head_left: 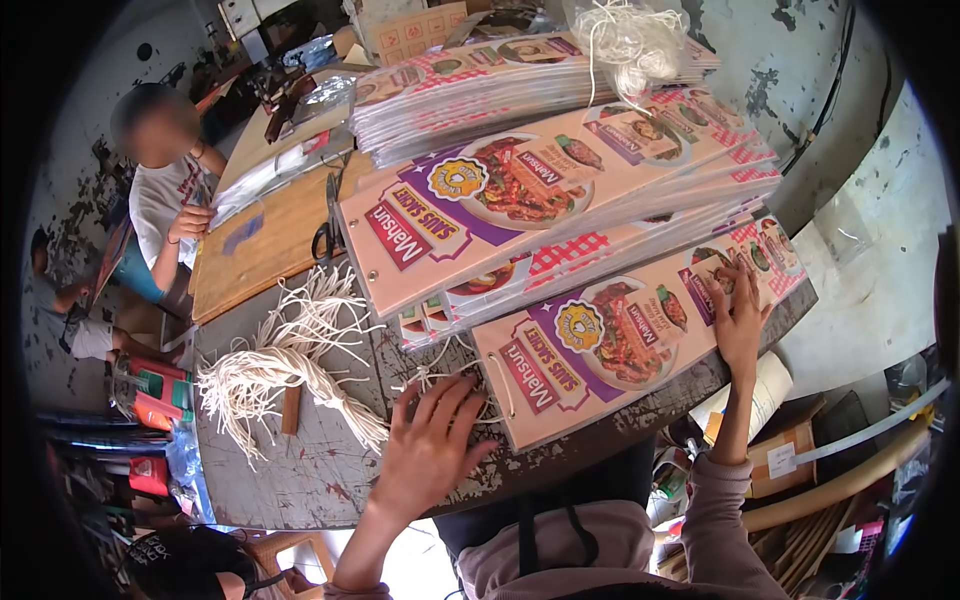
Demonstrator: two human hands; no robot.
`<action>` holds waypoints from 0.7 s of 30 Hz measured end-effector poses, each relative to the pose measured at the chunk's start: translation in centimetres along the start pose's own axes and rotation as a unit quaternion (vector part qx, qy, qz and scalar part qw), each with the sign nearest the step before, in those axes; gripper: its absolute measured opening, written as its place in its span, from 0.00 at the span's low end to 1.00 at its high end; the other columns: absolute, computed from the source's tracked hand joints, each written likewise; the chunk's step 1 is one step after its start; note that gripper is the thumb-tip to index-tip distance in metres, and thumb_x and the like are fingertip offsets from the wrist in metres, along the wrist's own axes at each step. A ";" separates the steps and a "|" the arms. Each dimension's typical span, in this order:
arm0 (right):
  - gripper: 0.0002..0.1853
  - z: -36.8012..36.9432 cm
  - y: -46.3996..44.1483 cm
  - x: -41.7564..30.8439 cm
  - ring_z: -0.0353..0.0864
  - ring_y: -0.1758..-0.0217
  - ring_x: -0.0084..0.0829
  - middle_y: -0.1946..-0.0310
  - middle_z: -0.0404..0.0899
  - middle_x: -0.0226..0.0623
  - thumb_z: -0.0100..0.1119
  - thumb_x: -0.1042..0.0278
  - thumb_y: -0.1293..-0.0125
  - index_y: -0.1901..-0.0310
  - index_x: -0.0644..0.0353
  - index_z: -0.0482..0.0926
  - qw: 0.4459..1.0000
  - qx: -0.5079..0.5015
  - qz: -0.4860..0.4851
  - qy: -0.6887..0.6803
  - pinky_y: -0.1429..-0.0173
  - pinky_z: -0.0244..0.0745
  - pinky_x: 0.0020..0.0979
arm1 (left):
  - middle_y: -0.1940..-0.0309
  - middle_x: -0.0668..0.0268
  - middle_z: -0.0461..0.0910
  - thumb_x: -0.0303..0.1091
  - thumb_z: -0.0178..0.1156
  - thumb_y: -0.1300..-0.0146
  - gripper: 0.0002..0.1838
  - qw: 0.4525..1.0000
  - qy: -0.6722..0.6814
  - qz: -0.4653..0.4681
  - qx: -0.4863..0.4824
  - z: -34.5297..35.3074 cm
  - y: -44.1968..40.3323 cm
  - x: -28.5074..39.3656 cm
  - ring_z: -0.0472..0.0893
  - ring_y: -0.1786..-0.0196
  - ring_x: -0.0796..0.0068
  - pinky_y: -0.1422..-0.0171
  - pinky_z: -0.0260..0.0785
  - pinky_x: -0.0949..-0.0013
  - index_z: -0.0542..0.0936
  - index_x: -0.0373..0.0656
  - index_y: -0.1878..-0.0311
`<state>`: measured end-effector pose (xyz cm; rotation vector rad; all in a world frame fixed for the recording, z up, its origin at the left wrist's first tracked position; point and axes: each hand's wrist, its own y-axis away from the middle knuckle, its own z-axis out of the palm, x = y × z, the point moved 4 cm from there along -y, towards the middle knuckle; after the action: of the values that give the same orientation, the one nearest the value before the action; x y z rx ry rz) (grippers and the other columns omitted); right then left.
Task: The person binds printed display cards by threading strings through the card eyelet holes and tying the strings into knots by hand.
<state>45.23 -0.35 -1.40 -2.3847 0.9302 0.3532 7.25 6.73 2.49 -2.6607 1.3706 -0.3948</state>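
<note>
In front of me lies a plastic-covered printed banner [600, 345] reading "Mahsuri Saus Sachet", with metal eyelets and a white cord at its left end. My right hand [738, 325] rests on its right part, fingers spread. My left hand [430, 440] is on the table beside the banner's left end, fingers stretched and thumb apart. Its fingertips are by a thin white knotted cord [425, 378]; whether they touch it I cannot tell. Left of that hand lies a bundle of white cords [290, 375].
Behind the banner rise stacks of similar banners [450, 240], a tangle of white string [635, 50] on top. Black-handled scissors [328, 225] lie by a wooden board [260, 260] on the worn table [300, 490]. Another person [165, 185] sits at the far left; a dark-haired head [180, 565] shows below.
</note>
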 end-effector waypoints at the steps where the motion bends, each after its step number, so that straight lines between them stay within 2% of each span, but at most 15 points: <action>1: 0.20 0.0 0.0 0.0 0.50 0.26 0.43 0.34 0.61 0.44 0.51 0.49 0.35 0.49 0.53 0.75 1.000 -0.002 -0.001 0.002 0.32 0.30 0.64 | 0.52 0.66 0.74 0.40 0.65 0.49 0.19 0.998 0.054 -0.025 0.000 0.3 0.0 -0.7 0.73 0.48 0.68 0.41 0.59 0.51 0.77 0.47 0.54; 2: 0.20 0.0 0.1 0.1 0.50 0.26 0.43 0.34 0.61 0.44 0.51 0.49 0.35 0.49 0.53 0.74 1.000 -0.003 0.000 0.004 0.32 0.30 0.64 | 0.52 0.66 0.74 0.40 0.65 0.49 0.19 0.998 0.053 -0.023 0.000 0.0 0.2 -1.2 0.73 0.48 0.68 0.41 0.59 0.51 0.77 0.47 0.54; 4: 0.19 0.0 0.1 0.0 0.50 0.26 0.42 0.34 0.61 0.43 0.51 0.49 0.35 0.49 0.52 0.74 1.000 -0.002 0.000 0.005 0.31 0.30 0.64 | 0.59 0.70 0.75 0.36 0.64 0.50 0.11 0.990 -0.134 0.016 -0.045 -0.6 0.5 -2.1 0.73 0.52 0.72 0.46 0.60 0.57 0.78 0.49 0.63; 5: 0.19 -0.1 0.1 -0.1 0.50 0.26 0.42 0.33 0.61 0.42 0.51 0.50 0.35 0.49 0.51 0.74 1.000 -0.003 -0.003 0.007 0.31 0.30 0.64 | 0.64 0.73 0.75 0.32 0.63 0.53 0.07 0.986 -0.165 0.002 -0.024 -1.3 0.4 -2.8 0.73 0.55 0.73 0.50 0.60 0.60 0.78 0.49 0.68; 6: 0.19 -0.1 0.1 -0.1 0.50 0.26 0.42 0.33 0.61 0.42 0.51 0.50 0.35 0.49 0.51 0.74 1.000 -0.002 -0.003 0.005 0.31 0.30 0.64 | 0.64 0.73 0.75 0.32 0.63 0.53 0.07 0.986 -0.166 0.002 -0.023 -1.9 0.2 -3.7 0.73 0.55 0.73 0.50 0.60 0.60 0.78 0.49 0.68; 8: 0.18 -0.1 0.1 -0.2 0.51 0.26 0.41 0.33 0.61 0.40 0.52 0.50 0.36 0.49 0.50 0.74 1.000 -0.008 0.000 0.015 0.31 0.30 0.64 | 0.64 0.74 0.75 0.32 0.63 0.55 0.09 0.965 -0.259 0.021 0.040 -3.5 -0.1 -4.9 0.72 0.55 0.73 0.50 0.60 0.59 0.78 0.50 0.67; 10: 0.18 -0.1 0.2 -0.3 0.51 0.27 0.40 0.33 0.61 0.39 0.52 0.51 0.36 0.49 0.49 0.74 1.000 -0.007 0.005 0.013 0.31 0.31 0.64 | 0.63 0.74 0.75 0.30 0.63 0.56 0.11 0.961 -0.271 0.017 0.045 -3.1 -0.3 -5.1 0.72 0.53 0.73 0.46 0.59 0.57 0.78 0.50 0.66; 12: 0.17 0.0 0.1 -0.3 0.52 0.27 0.40 0.33 0.61 0.38 0.52 0.51 0.36 0.49 0.48 0.74 1.000 -0.005 0.009 0.015 0.31 0.31 0.64 | 0.62 0.72 0.75 0.28 0.64 0.58 0.14 0.981 -0.194 -0.018 0.011 -2.2 -0.4 -5.2 0.72 0.51 0.71 0.42 0.58 0.54 0.78 0.50 0.64; 13: 0.17 0.0 0.1 -0.3 0.51 0.27 0.40 0.33 0.61 0.38 0.52 0.52 0.36 0.49 0.49 0.74 1.000 -0.004 0.007 0.016 0.31 0.31 0.64 | 0.57 0.70 0.76 0.27 0.65 0.59 0.18 0.994 -0.093 -0.054 -0.010 -2.2 0.1 -5.2 0.72 0.46 0.68 0.35 0.55 0.49 0.79 0.49 0.60; 14: 0.17 -0.1 0.1 -0.2 0.51 0.27 0.40 0.33 0.62 0.39 0.52 0.52 0.35 0.49 0.49 0.74 1.000 -0.002 0.006 0.019 0.31 0.31 0.64 | 0.57 0.70 0.76 0.27 0.65 0.59 0.18 0.994 -0.092 -0.051 -0.009 -2.6 0.7 -5.1 0.72 0.46 0.68 0.35 0.55 0.49 0.79 0.49 0.60; 16: 0.17 -0.1 0.2 -0.2 0.53 0.27 0.41 0.34 0.62 0.39 0.52 0.53 0.35 0.50 0.51 0.74 1.000 0.011 0.001 0.014 0.31 0.32 0.64 | 0.53 0.69 0.77 0.27 0.65 0.58 0.19 0.993 0.088 -0.074 -0.035 -3.7 1.8 -5.2 0.72 0.43 0.65 0.31 0.49 0.45 0.79 0.49 0.58; 18: 0.16 -0.1 0.4 -0.2 0.55 0.28 0.41 0.35 0.63 0.40 0.52 0.53 0.35 0.51 0.53 0.75 1.000 0.024 -0.007 0.007 0.32 0.32 0.65 | 0.52 0.66 0.78 0.27 0.64 0.57 0.18 0.992 0.103 -0.067 -0.036 -4.9 2.8 -4.9 0.73 0.43 0.62 0.30 0.48 0.43 0.79 0.47 0.59; 20: 0.13 -0.8 0.6 -0.1 0.62 0.32 0.43 0.38 0.67 0.41 0.53 0.58 0.36 0.55 0.56 0.77 0.994 0.102 -0.030 0.009 0.31 0.36 0.63 | 0.54 0.65 0.79 0.27 0.64 0.56 0.16 0.978 0.173 -0.115 0.032 -5.6 4.3 -5.3 0.75 0.45 0.60 0.32 0.52 0.43 0.80 0.46 0.60; 21: 0.13 -1.0 0.8 -0.3 0.62 0.32 0.43 0.38 0.67 0.41 0.53 0.58 0.36 0.55 0.56 0.77 0.994 0.105 -0.031 0.011 0.31 0.36 0.63 | 0.54 0.62 0.79 0.29 0.65 0.54 0.15 0.976 0.173 -0.123 0.054 -5.8 5.0 -5.3 0.77 0.47 0.58 0.37 0.59 0.41 0.81 0.44 0.60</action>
<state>44.50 -1.28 -0.76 -2.2217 0.8559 0.1955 -1.29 8.19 5.94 -2.7681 1.0527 -0.9699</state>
